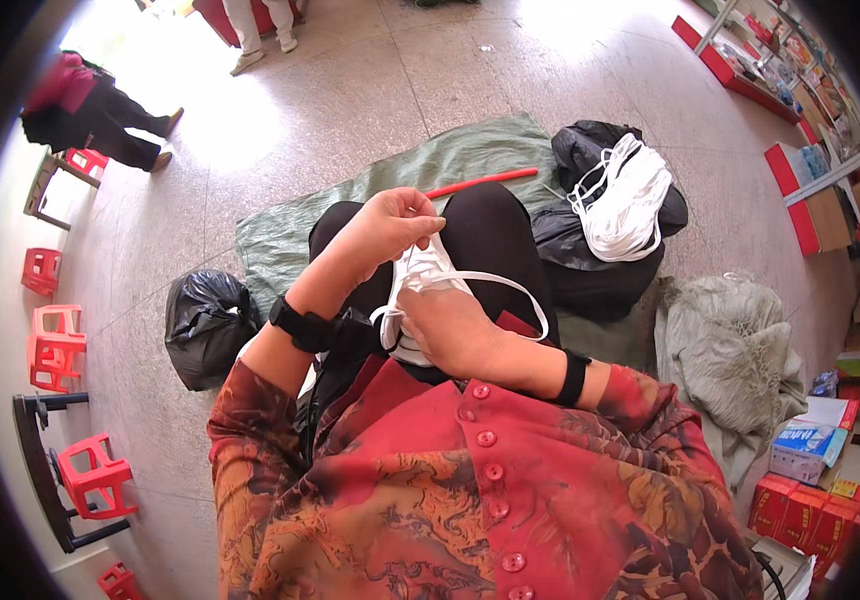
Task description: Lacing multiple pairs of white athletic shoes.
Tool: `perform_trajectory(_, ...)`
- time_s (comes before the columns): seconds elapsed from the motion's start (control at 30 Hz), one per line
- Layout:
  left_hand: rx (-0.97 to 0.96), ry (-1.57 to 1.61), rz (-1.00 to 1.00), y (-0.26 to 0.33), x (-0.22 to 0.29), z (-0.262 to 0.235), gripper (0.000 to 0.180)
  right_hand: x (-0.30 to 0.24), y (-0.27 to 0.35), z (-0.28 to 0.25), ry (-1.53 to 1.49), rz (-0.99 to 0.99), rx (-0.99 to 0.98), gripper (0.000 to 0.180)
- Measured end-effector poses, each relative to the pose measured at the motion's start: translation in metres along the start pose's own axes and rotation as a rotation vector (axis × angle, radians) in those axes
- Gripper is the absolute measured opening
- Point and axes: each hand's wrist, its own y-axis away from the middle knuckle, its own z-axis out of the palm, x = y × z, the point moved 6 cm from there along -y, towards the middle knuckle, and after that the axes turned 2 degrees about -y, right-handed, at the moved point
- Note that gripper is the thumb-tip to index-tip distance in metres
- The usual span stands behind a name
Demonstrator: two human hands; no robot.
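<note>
A white lace-up shoe rests between my knees, its toe end partly hidden by my hands. My left hand is at the far end of the shoe, thumb and fingers pinched together on a white shoelace whose exact grip point is hard to see. Closed around the shoe's near right side is my right hand. The lace loops out to the right over my right wrist, and another loop hangs at the shoe's left side.
A bundle of white laces lies on a black plastic bag at right. A red rod lies on a green woven sheet. Left are a tied black bag and red stools. A pale sack slumps right. Two people stand beyond.
</note>
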Motion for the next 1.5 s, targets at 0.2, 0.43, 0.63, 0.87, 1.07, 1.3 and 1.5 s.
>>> perform_trajectory(0.2, -0.095, 0.158, -0.057, -0.008, -0.015, 0.013, 0.012, -0.049, -0.014, -0.006, -0.318, -0.283, -0.002, 0.013)
perform_trajectory(0.43, 0.477, -0.500, 0.302, 0.045, -0.006, -0.012, 0.022, -0.098, -0.003, -0.063, -0.616, -0.644, -0.026, 0.012)
perform_trajectory(0.63, 0.384, -0.567, 0.368, 0.067, -0.013, 0.006, 0.017, -0.040, 0.016, -0.118, -0.568, -0.312, 0.075, 0.014)
perform_trajectory(0.87, 0.281, -0.560, 0.209, 0.050, -0.025, 0.006, 0.010, 0.037, 0.069, -0.218, -0.865, -0.060, 0.593, 0.017)
perform_trajectory(1.07, 0.008, -0.038, 0.146, 0.032, -0.022, 0.008, 0.005, 0.087, 0.088, -0.226, -0.940, 0.039, 0.759, 0.017)
perform_trajectory(1.3, 0.326, -0.446, 0.156, 0.058, -0.027, 0.001, 0.015, 0.113, 0.113, -0.260, -0.929, -0.060, 0.901, 0.018)
perform_trajectory(1.5, 0.504, -0.464, 0.300, 0.069, -0.035, 0.011, 0.007, 0.121, 0.115, -0.266, -0.968, -0.074, 0.908, 0.019)
